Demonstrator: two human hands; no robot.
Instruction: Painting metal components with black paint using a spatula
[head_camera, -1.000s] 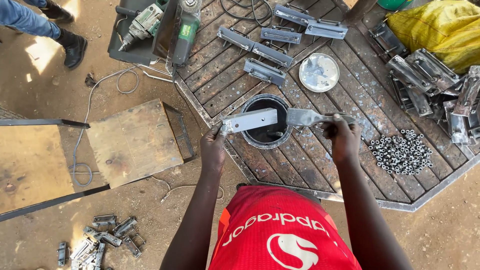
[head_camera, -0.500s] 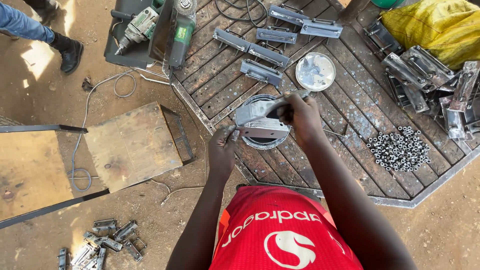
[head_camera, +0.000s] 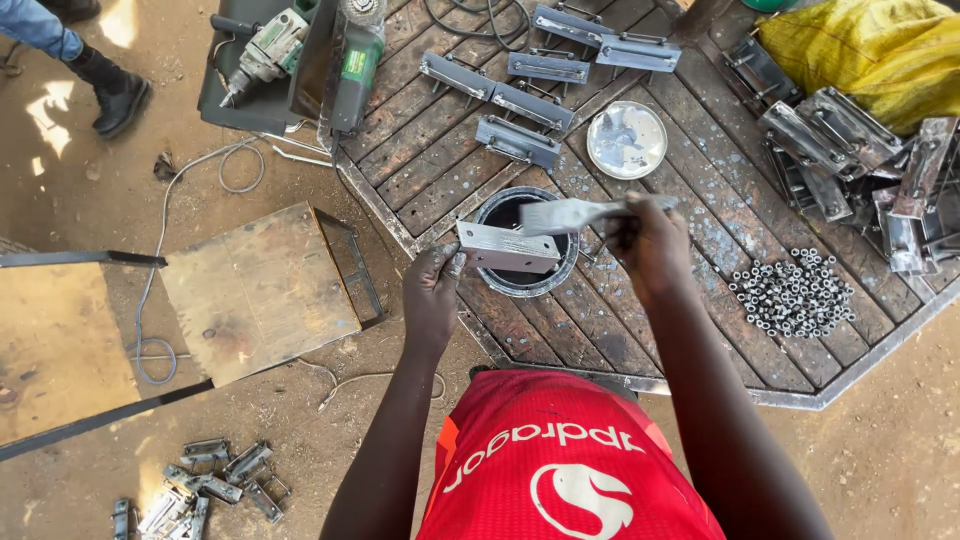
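Two metal pieces sit in the hands above the black can (head_camera: 520, 285). Left hand (head_camera: 432, 300) pinches the flat metal plate (head_camera: 507, 249) by its left end, long axis running left to right over the can's mouth. Right hand (head_camera: 648, 240) is closed around the grey bar (head_camera: 570, 214), angled across the plate. Right of the can lies a heap of nuts (head_camera: 793, 293); beyond it, brackets (head_camera: 518, 140) and a round tin lid (head_camera: 626, 139).
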